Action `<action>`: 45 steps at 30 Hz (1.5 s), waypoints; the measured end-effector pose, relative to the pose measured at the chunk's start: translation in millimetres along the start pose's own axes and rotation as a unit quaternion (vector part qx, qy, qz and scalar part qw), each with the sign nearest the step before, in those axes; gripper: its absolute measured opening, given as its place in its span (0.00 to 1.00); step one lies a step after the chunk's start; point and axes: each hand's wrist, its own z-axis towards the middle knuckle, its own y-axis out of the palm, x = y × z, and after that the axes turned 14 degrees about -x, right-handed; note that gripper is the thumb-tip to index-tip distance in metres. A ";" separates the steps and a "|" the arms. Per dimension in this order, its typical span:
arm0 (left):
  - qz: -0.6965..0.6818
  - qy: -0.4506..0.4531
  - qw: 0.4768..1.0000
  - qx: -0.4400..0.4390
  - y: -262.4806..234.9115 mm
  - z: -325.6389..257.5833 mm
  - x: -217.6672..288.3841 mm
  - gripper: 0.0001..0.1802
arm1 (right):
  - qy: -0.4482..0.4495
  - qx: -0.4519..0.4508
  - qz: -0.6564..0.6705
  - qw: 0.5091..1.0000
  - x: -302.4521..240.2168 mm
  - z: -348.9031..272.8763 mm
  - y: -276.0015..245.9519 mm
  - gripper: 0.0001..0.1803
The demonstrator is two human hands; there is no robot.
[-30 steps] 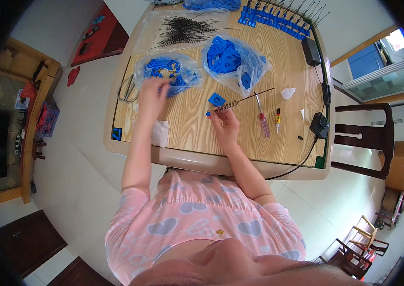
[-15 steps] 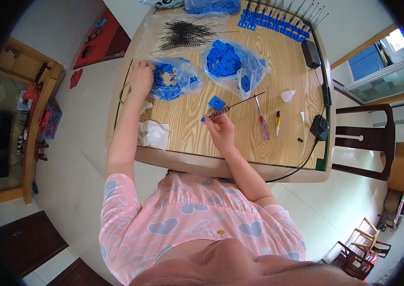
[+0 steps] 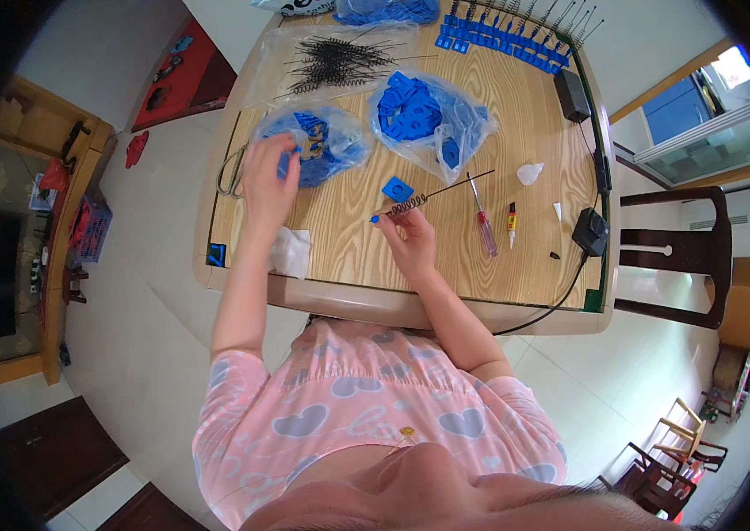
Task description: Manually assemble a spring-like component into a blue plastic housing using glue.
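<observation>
My right hand (image 3: pixel 412 244) pinches a black coil spring (image 3: pixel 410 205) with a long straight wire end. A small blue piece (image 3: pixel 375 219) sits at the spring's near end, by my fingertips. Just beyond lies a blue square plate (image 3: pixel 398 189) with a round feature in it. My left hand (image 3: pixel 269 181) is curled over the left side of a clear bag of small blue parts (image 3: pixel 331 164). Blue shows between its thumb and fingers; whether that is a held piece or the bag's contents I cannot make out.
Beyond are a pile of black springs (image 3: pixel 340 64), a bag of blue plates (image 3: pixel 409 111) and a row of blue pieces with springs (image 3: pixel 508 42). A screwdriver (image 3: pixel 485 232), glue tube (image 3: pixel 511 226) and black adapter (image 3: pixel 591 232) lie right; scissors (image 3: pixel 230 173) and tissue (image 3: pixel 291 252) left.
My left hand has drawn back toward me from the bag's left edge, uncovering the scissors' handles. My right hand still holds the spring in nearly the same place.
</observation>
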 end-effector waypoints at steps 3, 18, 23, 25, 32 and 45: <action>-0.003 -0.036 0.994 0.103 -6.5 -27.1 28.2 0.10 | -0.005 -0.018 -0.028 0.999 4.5 -1.8 -2.1 0.05; -0.835 -0.195 0.514 0.033 26.4 -92.0 61.5 0.11 | -0.006 -0.019 0.181 0.983 -49.9 16.6 32.6 0.03; -0.840 -0.206 0.501 0.046 35.6 -95.0 65.6 0.11 | 0.029 -0.030 0.229 0.973 -61.4 17.9 33.4 0.04; -0.829 -0.212 0.515 0.045 35.1 -94.4 68.2 0.11 | 0.015 -0.030 0.220 0.975 -59.1 17.6 34.7 0.04; -0.644 -0.269 0.716 0.024 27.6 -92.8 76.8 0.09 | -0.016 -0.064 0.118 0.991 -61.2 17.9 38.2 0.04; -0.559 -0.273 0.783 0.001 33.8 -97.9 62.9 0.08 | -0.007 -0.160 -0.001 0.987 -85.9 40.3 31.6 0.04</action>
